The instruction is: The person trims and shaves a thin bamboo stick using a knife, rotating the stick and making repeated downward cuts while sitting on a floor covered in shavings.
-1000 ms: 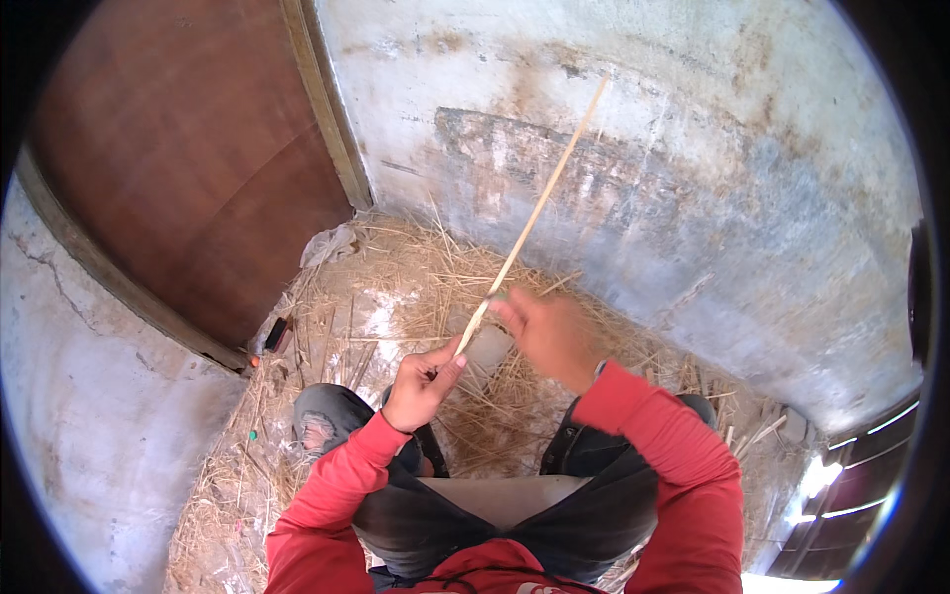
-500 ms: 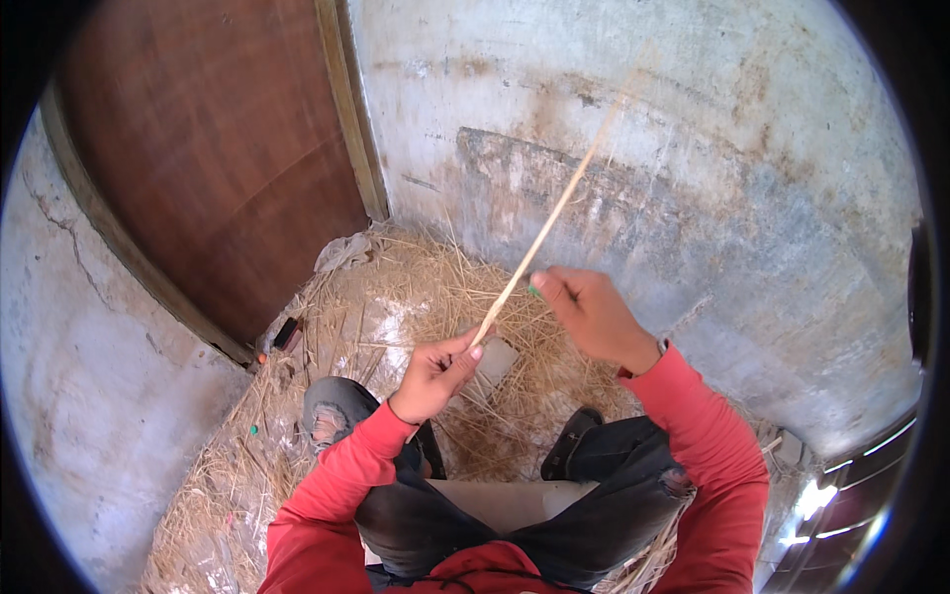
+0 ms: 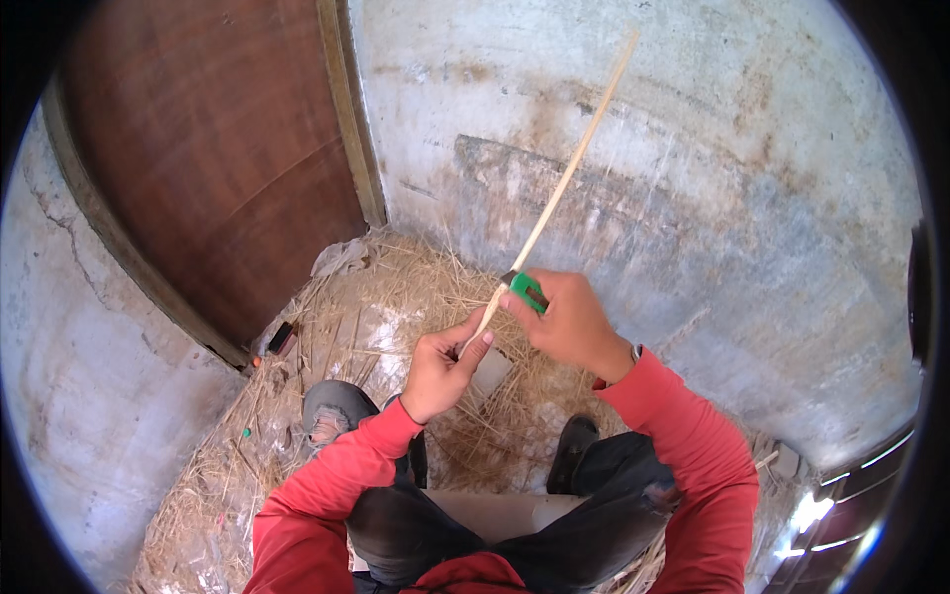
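A long, thin, pale wooden stick (image 3: 562, 188) slants up and to the right in front of me. My left hand (image 3: 442, 369) pinches its lower end between thumb and fingers. Closed around a green utility knife (image 3: 527, 289), my right hand (image 3: 576, 322) is just above the left one. The knife's dark blade end lies against the stick, a short way up from the left fingers. Part of the knife's handle is hidden in my right palm.
Straw and shavings (image 3: 406, 282) litter the floor between my shoes. A stained wall (image 3: 693, 218) rises ahead, with a brown door (image 3: 218, 148) at the left. A small dark object (image 3: 283, 337) lies near the door's foot, and a pale block (image 3: 492, 372) sits below my hands.
My right hand has moved left and slightly down, bringing the knife from beside the stick onto it. The left hand keeps its pinch and has shifted slightly.
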Demonstrator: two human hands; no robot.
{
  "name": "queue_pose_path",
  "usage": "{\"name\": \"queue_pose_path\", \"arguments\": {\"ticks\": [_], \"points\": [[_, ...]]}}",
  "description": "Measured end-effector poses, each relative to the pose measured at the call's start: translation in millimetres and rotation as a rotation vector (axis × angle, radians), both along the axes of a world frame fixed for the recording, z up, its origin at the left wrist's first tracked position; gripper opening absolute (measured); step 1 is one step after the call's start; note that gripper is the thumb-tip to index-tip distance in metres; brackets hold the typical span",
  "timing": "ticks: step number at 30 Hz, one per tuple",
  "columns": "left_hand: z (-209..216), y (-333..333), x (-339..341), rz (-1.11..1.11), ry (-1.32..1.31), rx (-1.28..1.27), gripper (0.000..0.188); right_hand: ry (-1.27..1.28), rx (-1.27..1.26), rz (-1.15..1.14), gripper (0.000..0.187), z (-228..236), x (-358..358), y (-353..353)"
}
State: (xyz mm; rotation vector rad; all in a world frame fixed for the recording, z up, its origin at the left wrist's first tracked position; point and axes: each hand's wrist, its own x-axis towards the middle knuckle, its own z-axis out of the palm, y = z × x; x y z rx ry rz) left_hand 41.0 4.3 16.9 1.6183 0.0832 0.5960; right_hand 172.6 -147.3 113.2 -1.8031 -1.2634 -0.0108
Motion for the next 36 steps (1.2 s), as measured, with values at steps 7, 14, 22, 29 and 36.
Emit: {"name": "queue_pose_path", "arguments": {"ticks": [7,14,22,29,36], "points": [[29,12,24,-0.08,0.097,-0.232,0.045,0.116,0.029,0.116,0.026,-27,7,-6],[-11,3,33,-0.178,-0.08,-0.314,0.03,0.604,0.085,-0.067,0.017,-74,29,-14],[-22,-25,58,-0.077,0.052,-0.339,0.019,0.193,0.018,-0.165,0.038,-96,5,3],[58,-39,86,-0.098,-0.16,0.266,0.041,0.533,0.026,-0.198,0.034,-40,-13,-78],[58,19,113,-0.275,-0.063,0.446,0.055,0.005,0.698,-0.979,0.037,37,122,-296]]}}
